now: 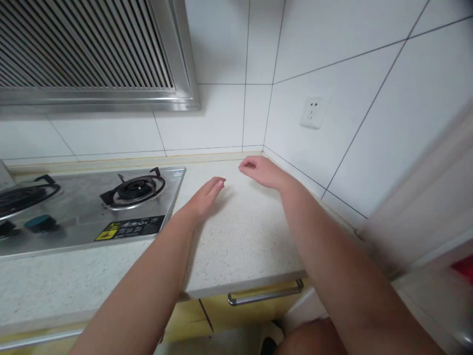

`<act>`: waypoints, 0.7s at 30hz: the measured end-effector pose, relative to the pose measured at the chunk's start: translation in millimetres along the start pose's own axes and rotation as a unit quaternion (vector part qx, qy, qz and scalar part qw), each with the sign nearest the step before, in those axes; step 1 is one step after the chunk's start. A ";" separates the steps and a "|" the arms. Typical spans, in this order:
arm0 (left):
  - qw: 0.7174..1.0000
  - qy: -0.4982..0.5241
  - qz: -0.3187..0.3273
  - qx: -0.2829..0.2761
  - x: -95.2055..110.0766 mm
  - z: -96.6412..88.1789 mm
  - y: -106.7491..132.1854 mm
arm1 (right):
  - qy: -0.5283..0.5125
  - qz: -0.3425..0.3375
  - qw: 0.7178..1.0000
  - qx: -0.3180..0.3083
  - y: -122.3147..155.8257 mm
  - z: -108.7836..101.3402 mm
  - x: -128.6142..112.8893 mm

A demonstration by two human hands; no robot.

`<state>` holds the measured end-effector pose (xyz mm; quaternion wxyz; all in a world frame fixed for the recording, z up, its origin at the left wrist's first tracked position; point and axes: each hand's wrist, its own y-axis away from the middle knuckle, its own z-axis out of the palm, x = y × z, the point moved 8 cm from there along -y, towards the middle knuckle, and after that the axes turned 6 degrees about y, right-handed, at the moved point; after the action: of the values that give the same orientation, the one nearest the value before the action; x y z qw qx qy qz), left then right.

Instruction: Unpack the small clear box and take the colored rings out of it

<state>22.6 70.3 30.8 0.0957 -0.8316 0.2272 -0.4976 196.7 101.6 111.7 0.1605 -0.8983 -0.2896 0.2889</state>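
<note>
Over the pale speckled countertop, my left hand is held just right of the gas stove, fingers stretched forward and nothing seen in it. My right hand hovers near the back corner, where the two tiled walls meet. Its fingers curl round towards the thumb, leaving a small hollow in which no object shows. A gap of bare counter separates the two hands.
To the left lies the steel gas stove with a black burner and a dark knob. A range hood hangs above it. A wall socket is at right. Yellow drawers with a metal handle sit below.
</note>
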 end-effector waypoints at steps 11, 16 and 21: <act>0.998 -0.065 0.025 -0.006 -9.5 16.1 -3.3 | 0.165 0.075 0.976 0.118 25.0 -8.5 150.4; 0.991 -0.106 0.065 -0.052 -2.8 25.8 -1.1 | 0.276 0.081 0.958 0.006 25.4 9.6 167.9; 0.989 -0.118 0.068 -0.061 -0.1 26.4 1.3 | 0.328 0.104 0.937 -0.056 21.6 17.4 174.6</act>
<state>45.2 67.5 17.4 0.1049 -0.8712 0.3002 -0.3739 311.4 193.9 13.8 0.1653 -0.9758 -0.1415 -0.0230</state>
